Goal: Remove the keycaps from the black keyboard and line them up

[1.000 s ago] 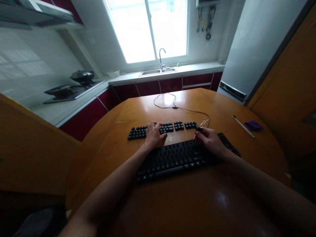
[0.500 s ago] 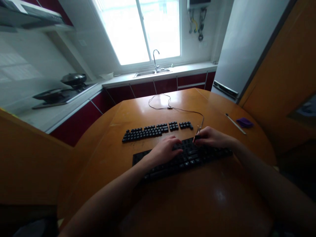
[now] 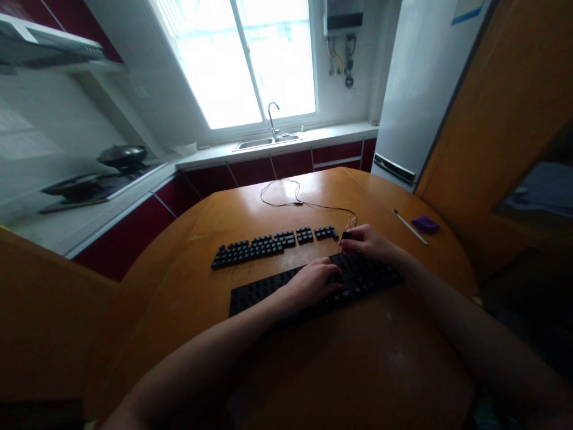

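A black keyboard (image 3: 264, 288), with many keycaps off its left part, lies on the wooden table (image 3: 358, 370). My left hand (image 3: 316, 278) rests on its middle, fingers spread and a little bent, with the fingertips in shadow. Over the keyboard's far edge, my right hand (image 3: 364, 240) pinches a small keycap puller (image 3: 346, 235) with a black body and thin wires. Whether a keycap sits in the wires is too small to tell. Behind the keyboard, loose black keycaps (image 3: 253, 249) lie in rows, set out in keyboard order.
A thin cable (image 3: 326, 207) loops across the far side of the table. To the right lie a slim white brush (image 3: 410, 227) and a purple cloth (image 3: 425, 224). Beyond the table are a counter with a sink (image 3: 255, 143), a stove with pans (image 3: 120, 156) and a fridge (image 3: 405, 89).
The view has shifted slightly. My right hand has risen a little from the keyboard with the keycap puller. My left hand has slid right along the keys, its fingers more bent.
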`<move>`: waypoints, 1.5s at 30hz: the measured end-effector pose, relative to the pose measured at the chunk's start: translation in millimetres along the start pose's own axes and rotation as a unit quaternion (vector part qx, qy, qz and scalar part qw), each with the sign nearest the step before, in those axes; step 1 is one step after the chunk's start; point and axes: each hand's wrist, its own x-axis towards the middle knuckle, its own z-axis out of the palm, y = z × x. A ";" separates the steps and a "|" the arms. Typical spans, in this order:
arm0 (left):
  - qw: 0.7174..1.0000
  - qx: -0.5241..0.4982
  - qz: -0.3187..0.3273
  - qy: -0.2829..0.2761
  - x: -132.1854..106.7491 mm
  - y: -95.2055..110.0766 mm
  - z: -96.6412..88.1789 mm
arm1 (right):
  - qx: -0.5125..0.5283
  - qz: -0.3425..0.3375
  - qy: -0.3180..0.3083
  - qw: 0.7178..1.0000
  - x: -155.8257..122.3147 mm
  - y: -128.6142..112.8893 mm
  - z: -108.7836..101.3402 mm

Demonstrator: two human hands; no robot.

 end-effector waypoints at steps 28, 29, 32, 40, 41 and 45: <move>0.995 -0.090 0.013 0.040 -5.8 -13.6 4.4 | 0.121 0.280 -0.001 0.952 -12.3 -8.7 36.3; 0.995 -0.090 0.014 0.042 -5.5 -13.7 5.2 | 0.096 0.258 0.004 0.961 -12.8 -10.5 39.6; 0.995 -0.091 0.016 0.046 -4.0 -14.9 7.3 | -0.008 0.158 0.035 0.987 -15.6 -17.6 49.6; 0.994 -0.094 0.023 0.044 -2.2 -18.1 7.9 | -0.224 0.006 0.090 0.970 -21.5 -24.8 64.6; 0.994 -0.093 0.025 0.043 -2.2 -18.1 8.0 | -0.227 0.013 0.098 0.969 -21.9 -25.2 66.2; 0.995 -0.088 0.029 0.039 -2.3 -16.8 8.0 | -0.213 0.023 0.181 0.960 -24.2 -33.0 69.9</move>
